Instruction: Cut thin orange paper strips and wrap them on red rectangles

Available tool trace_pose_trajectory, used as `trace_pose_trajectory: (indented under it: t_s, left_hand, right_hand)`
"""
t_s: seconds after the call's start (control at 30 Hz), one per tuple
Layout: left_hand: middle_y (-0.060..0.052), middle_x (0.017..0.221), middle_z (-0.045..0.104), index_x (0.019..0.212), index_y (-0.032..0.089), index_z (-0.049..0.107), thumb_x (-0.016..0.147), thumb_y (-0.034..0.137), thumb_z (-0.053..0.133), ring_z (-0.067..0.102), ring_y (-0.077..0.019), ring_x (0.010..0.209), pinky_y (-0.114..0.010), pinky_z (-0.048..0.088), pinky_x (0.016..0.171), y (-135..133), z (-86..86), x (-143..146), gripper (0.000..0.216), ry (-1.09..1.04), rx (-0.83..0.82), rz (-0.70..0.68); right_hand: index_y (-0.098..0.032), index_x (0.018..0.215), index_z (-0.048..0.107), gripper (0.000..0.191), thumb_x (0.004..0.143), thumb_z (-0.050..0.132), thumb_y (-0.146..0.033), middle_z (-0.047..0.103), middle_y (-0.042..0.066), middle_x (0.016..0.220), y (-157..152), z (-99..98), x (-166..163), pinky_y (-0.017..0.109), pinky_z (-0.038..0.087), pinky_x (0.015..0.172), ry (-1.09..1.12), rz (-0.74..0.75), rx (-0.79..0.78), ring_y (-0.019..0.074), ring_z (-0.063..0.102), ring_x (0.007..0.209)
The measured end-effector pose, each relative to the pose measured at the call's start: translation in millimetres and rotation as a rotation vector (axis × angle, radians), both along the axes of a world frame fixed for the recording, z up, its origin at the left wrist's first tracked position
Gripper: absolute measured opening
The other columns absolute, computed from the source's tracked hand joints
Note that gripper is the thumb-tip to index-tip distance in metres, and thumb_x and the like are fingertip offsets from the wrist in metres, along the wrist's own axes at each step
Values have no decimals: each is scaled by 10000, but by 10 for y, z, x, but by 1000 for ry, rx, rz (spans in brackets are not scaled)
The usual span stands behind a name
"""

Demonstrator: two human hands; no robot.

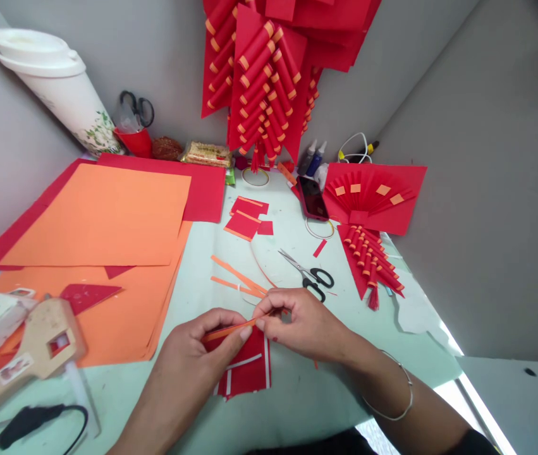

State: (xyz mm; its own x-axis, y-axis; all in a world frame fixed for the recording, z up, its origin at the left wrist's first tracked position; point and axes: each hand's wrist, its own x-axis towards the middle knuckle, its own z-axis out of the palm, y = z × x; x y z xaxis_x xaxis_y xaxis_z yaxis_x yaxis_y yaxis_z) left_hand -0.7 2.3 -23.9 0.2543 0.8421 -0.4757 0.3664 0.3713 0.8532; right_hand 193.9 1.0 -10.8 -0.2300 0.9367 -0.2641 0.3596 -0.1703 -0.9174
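Observation:
My left hand (202,354) and my right hand (297,322) meet near the table's front edge. Together they pinch a thin orange paper strip (231,330), held flat across the top of a small red paper piece (247,370) that lies on the table under my left fingers. Both hands are closed on the strip. More orange strips (238,281) lie just beyond my right hand. Black-handled scissors (309,275) rest on the table a little further back.
Large orange sheets (102,221) over red sheets cover the left. A glue gun (36,347) lies front left. Small red cut pieces (247,218), a phone (313,199), a red paper fan (373,196) and firecracker decorations (370,265) sit behind. Red firecracker hangings (259,82) are on the wall.

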Motion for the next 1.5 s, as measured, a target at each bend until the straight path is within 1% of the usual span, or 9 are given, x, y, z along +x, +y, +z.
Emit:
trace_pose_trajectory:
  t_s: [0.1,0.27,0.43,0.6,0.87,1.13,1.27,1.37,1.5]
  left_hand:
    - [-6,751,711,771,239,708,713,588,712,643,-180,725,-226,471,630,4,10,0,354,4,50,-5]
    - [5,651,683,752,226,703,676,589,744,603,-152,594,-212,439,529,6,73,-5,373,-32,-7,47]
    - [-6,726,723,889,232,719,597,559,817,638,-171,607,-234,488,530,7,92,16,449,-182,-148,333]
    - [-14,768,738,905,223,731,577,488,856,654,-168,663,-229,507,586,13,63,9,440,-282,-177,416]
    - [-11,752,730,855,219,728,589,425,868,644,-163,653,-238,501,589,33,62,5,364,-360,-137,456]
    - [11,728,730,822,230,720,619,410,865,641,-132,629,-207,499,577,17,63,-23,308,-425,-142,492]
    - [3,700,726,803,216,728,602,415,872,643,-138,617,-207,507,565,14,93,-16,318,-448,-154,529]
    - [8,709,728,810,218,731,606,403,873,648,-139,617,-205,514,560,18,82,-24,310,-461,-173,547]
    - [32,726,726,823,240,731,606,382,880,650,-130,633,-193,527,575,34,53,-36,299,-481,-179,623]
  right_hand:
    - [-199,788,716,154,752,597,-108,681,-30,793,-6,4,-7,207,453,656,1,27,18,107,592,714]
    - [-216,891,711,108,843,615,-231,706,-16,859,45,72,145,238,468,707,-58,88,79,133,624,773]
    - [-219,1002,669,185,940,507,-284,698,34,976,133,99,557,304,438,786,-572,-138,307,191,620,905]
    - [-199,1070,644,210,918,512,-260,687,68,989,118,18,751,313,400,688,-948,-136,177,227,620,877]
    - [-195,1187,612,325,881,503,-213,641,116,1023,115,-71,657,317,356,624,-1119,21,124,261,618,868]
    - [-212,1144,632,316,854,504,-211,654,94,999,133,-68,660,308,301,594,-1126,-6,87,245,619,811]
    - [-214,1152,624,332,838,517,-211,663,83,1008,142,-41,678,304,318,603,-1058,-105,106,232,615,805]
    - [-224,1172,601,347,830,543,-236,649,53,951,135,0,708,297,383,639,-848,-205,118,204,601,787]
    - [-238,1212,570,411,802,591,-247,584,14,934,81,58,695,277,463,660,-259,-179,29,143,576,728]
